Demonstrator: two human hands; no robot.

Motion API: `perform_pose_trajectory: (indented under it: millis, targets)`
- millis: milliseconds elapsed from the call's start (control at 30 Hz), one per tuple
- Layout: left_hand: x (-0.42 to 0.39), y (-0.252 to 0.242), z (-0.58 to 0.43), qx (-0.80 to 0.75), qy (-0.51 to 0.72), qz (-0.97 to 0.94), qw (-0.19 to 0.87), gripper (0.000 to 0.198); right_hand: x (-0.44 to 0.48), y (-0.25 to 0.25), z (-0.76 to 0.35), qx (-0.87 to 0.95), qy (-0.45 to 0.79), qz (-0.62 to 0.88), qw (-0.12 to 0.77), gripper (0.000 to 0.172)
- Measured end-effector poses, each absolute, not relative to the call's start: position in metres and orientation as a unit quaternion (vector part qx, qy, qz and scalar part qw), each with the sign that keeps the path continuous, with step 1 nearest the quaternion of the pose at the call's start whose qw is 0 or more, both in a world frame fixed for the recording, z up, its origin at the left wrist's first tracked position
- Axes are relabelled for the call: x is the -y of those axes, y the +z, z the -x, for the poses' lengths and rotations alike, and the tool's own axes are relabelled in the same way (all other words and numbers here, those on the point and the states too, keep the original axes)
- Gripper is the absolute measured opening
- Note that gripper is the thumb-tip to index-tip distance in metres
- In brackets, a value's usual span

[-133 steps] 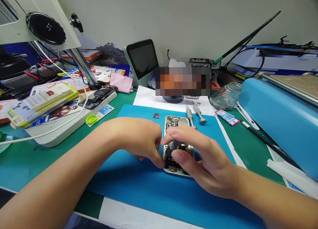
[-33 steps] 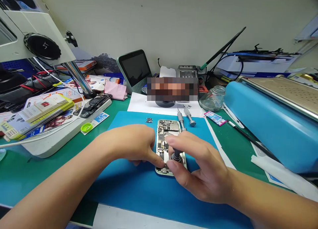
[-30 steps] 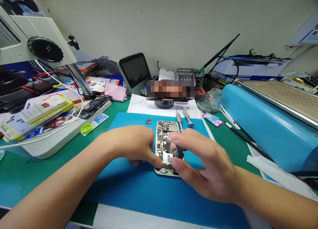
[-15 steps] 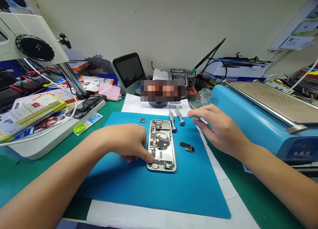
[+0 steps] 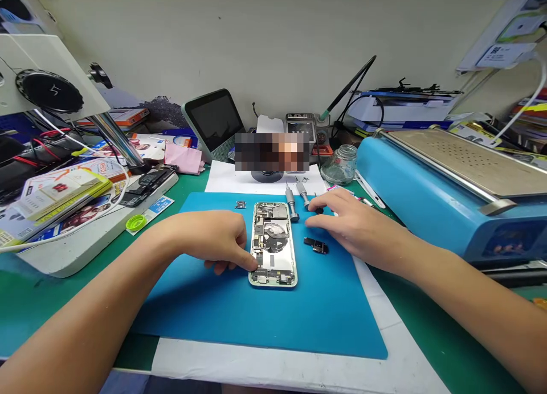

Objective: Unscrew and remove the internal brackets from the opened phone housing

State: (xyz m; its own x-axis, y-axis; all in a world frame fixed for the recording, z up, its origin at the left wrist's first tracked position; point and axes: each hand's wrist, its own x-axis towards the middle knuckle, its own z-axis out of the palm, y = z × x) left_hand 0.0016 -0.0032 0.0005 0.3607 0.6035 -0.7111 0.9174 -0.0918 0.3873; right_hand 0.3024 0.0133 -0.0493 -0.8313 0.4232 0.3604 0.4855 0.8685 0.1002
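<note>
Head view: two bare hands work over a blue mat (image 5: 256, 320) on a green table (image 5: 431, 320). An opened phone (image 5: 273, 251) lies flat near the middle of the mat, its inside facing up, a round black area and bare boards showing within a pale frame.

The left hand (image 5: 220, 240) comes in from the left, its thumb resting on the phone's lower left edge. Its other fingers are curled beneath the palm, beside the phone; whether they grip anything cannot be told.

The right hand (image 5: 346, 220) is beyond the phone's right side. Its thumb and forefinger are parted, a small dark object (image 5: 318, 210) showing in the gap; whether they touch it cannot be told.

Two grey screwdrivers (image 5: 291, 205) lie between the phone's upper right corner and that hand, tips pointing away. Below the hand is a small black part (image 5: 316, 245), apart from the phone. A tiny metal part (image 5: 240, 204) sits near the phone's upper left corner.

Farther back stand a glass jar (image 5: 341, 165), a screen (image 5: 217, 118) and a blurred, pixelated patch (image 5: 272, 152). A blue machine (image 5: 427, 183) fills the right.
</note>
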Motion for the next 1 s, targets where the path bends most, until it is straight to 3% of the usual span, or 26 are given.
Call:
perform_pose_trajectory:
  millis: [233,467,667,1000]
  targets:
    - [0.004,0.003,-0.002,-0.529,-0.19,-0.712,0.422,0.041,-0.013,-0.059,-0.307,0.953,-0.031,0.26,0.155,0.041]
    - [0.003,0.003,-0.003,-0.529,-0.187,-0.713,0.42,0.042,0.001,-0.034,-0.299,0.949,0.044,0.279,0.139,0.022]
    - [0.005,0.005,-0.003,-0.532,-0.189,-0.716,0.411,0.041,0.006,-0.031,-0.296,0.949,0.058,0.29,0.108,0.026]
    - [0.005,0.007,-0.001,-0.529,-0.168,-0.741,0.377,0.045,0.006,-0.037,-0.296,0.945,0.103,0.277,0.142,0.022]
